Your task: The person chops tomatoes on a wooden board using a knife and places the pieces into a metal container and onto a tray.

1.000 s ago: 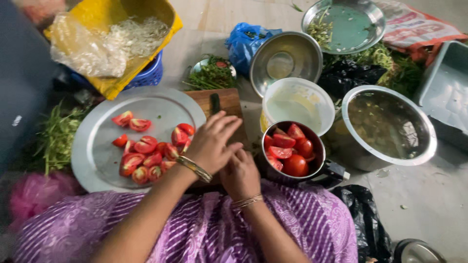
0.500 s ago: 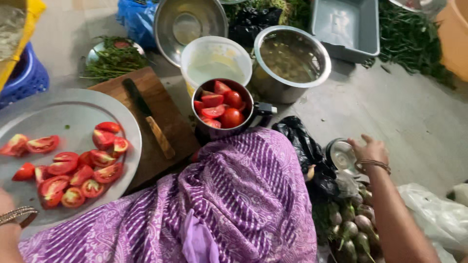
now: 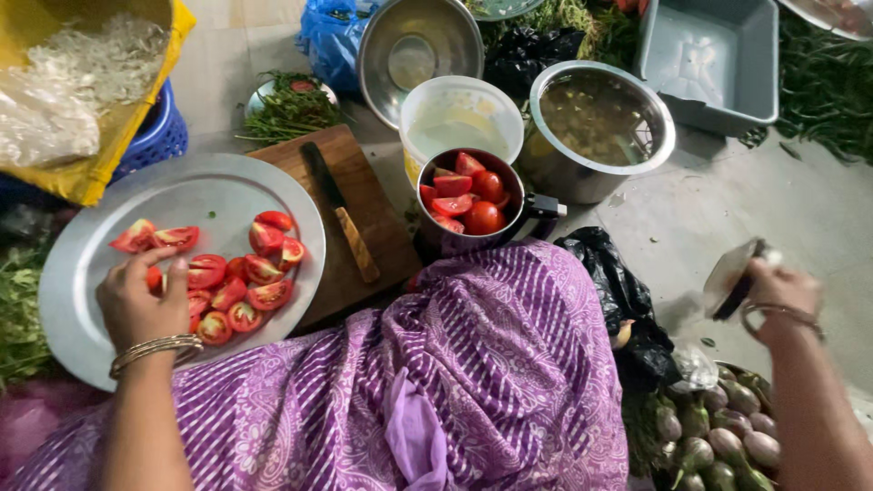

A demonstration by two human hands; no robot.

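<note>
Your left hand [image 3: 136, 305] curls its fingers over a red tomato wedge [image 3: 155, 277] on the round steel plate [image 3: 82, 264], beside the other cut tomato pieces [image 3: 241, 291]. Your right hand [image 3: 782, 291] is closed around a small blurred steel lid [image 3: 727, 277], lifted above the heap of small purple-green brinjals [image 3: 727, 436]. A wooden-handled knife [image 3: 341, 214] lies on the brown wooden board [image 3: 377, 232].

Tomato wedges [image 3: 238, 289]: red, cut, heaped at plate's 4 o'clock, two more at 10 o'clock. Small lid [image 3: 730, 280]: shiny, blurred, tilted, held above aubergines, frame's 4 o'clock
</note>
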